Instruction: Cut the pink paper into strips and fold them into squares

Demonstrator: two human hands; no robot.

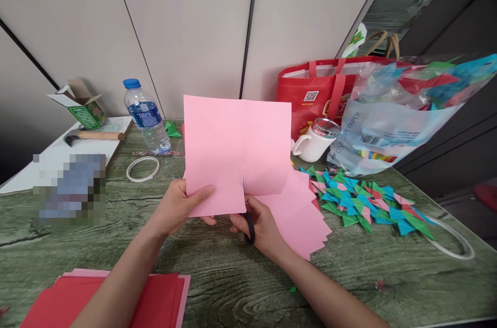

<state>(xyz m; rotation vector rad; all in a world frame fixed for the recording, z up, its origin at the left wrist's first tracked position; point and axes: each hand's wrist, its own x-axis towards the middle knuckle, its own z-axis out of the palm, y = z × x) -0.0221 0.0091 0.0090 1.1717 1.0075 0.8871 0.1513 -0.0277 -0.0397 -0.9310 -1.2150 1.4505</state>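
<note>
Upright before me is a pink sheet of paper (217, 147), creased down its middle. My left hand (186, 206) grips its lower left corner, thumb on the front and fingers behind. In my right hand (260, 224) is a pair of scissors (249, 227) with black handles. Their blades are on the crease, and a cut runs up from the sheet's bottom edge. Behind and to the right of the scissors, several pink sheets (301, 219) lie fanned out on the table.
A stack of red paper (159, 294) lies front left. Farther back stand a water bottle (145, 118), a hammer (97, 135) and a tape roll (143, 168). To the right are folded paper pieces (361, 201), a white mug (312, 144), a red bag (291, 95) and a stuffed plastic bag (388, 126).
</note>
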